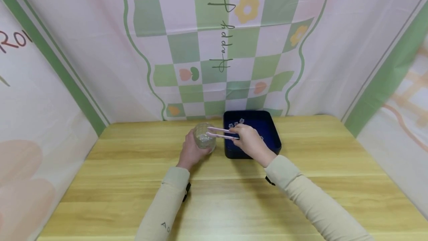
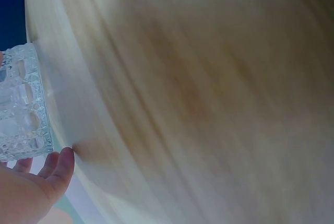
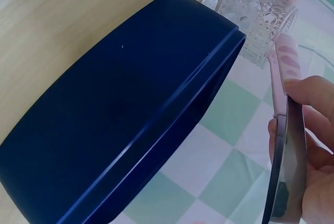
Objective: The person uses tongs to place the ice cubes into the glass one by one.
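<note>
A clear, patterned glass (image 1: 204, 137) stands on the table, and my left hand (image 1: 192, 151) grips it from the left with the thumb on its near side. In the left wrist view, part of the glass (image 2: 21, 104) shows at the left edge, above my fingers (image 2: 62, 169). My right hand (image 1: 250, 142) pinches a pair of tongs (image 3: 287, 130) with pink ends and dark handles. Their tips (image 1: 210, 134) reach over the mouth of the glass and stand slightly apart. Whether they hold anything is something I cannot tell.
A dark blue tray (image 1: 275, 142) lies right of the glass, below my right hand. Several small clear flower-shaped pieces (image 1: 236, 124) sit in its far left part. Behind the wooden table (image 1: 133, 181) hangs a checked cloth (image 1: 214, 96).
</note>
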`<control>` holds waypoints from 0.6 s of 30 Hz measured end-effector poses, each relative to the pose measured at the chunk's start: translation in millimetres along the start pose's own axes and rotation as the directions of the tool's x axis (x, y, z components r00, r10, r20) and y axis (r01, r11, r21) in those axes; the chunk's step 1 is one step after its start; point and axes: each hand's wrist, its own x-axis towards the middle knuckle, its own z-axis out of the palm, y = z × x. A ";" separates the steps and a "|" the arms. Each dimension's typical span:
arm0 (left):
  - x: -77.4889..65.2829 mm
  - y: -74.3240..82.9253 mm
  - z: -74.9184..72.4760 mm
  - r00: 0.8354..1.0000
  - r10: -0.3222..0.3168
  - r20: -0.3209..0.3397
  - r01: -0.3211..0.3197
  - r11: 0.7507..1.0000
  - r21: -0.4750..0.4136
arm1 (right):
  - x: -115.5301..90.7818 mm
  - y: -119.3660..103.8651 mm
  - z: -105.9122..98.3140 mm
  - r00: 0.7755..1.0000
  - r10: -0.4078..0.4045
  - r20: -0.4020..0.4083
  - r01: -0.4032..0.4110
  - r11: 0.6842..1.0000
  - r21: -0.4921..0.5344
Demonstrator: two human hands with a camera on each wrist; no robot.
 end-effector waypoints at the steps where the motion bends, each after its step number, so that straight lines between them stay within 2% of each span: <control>1: 0.2 -0.1 0.1 1.000 0.000 0.001 0.000 1.000 0.002 | 0.2 0.0 -0.1 1.000 -0.002 -0.004 0.002 1.000 0.001; 11: 0.4 -1.4 0.9 1.000 -0.012 0.003 0.012 1.000 0.006 | 4.9 2.8 -6.3 0.999 0.024 -0.039 -0.022 0.999 0.036; 18: 1.1 -1.6 1.1 1.000 -0.007 -0.004 0.007 1.000 0.007 | 8.3 7.7 -13.2 0.993 0.096 -0.069 -0.093 0.995 0.040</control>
